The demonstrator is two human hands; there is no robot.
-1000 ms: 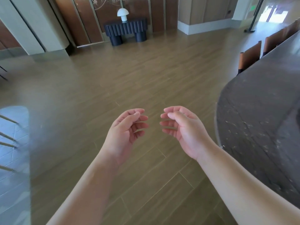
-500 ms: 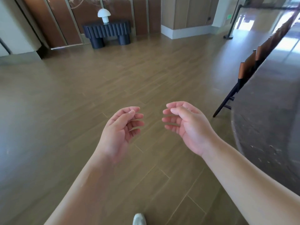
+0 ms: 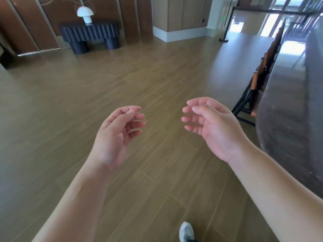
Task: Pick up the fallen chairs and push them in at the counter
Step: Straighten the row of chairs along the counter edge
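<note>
A dark stone counter (image 3: 293, 109) with a rounded end fills the right side. Several chairs (image 3: 257, 84) with orange-brown backs and black legs stand upright in a row against its left edge, the nearest with its legs on the floor at mid right. No fallen chair is in view. My left hand (image 3: 118, 131) and my right hand (image 3: 213, 123) hang in front of me over the wooden floor, palms facing each other, fingers loosely curled, holding nothing. The right hand is a short way left of the nearest chair.
A dark ribbed console table (image 3: 90, 34) with a white mushroom lamp (image 3: 85, 13) stands against the back wall. A black post (image 3: 225, 27) stands near the far doorway. My white shoe (image 3: 187, 231) shows at the bottom edge. Wooden floor (image 3: 139, 75) stretches ahead.
The view has swung to the right and forward: the counter's chairs now show more fully and closer, the console table slid left. Both hands stay empty and spread slightly apart.
</note>
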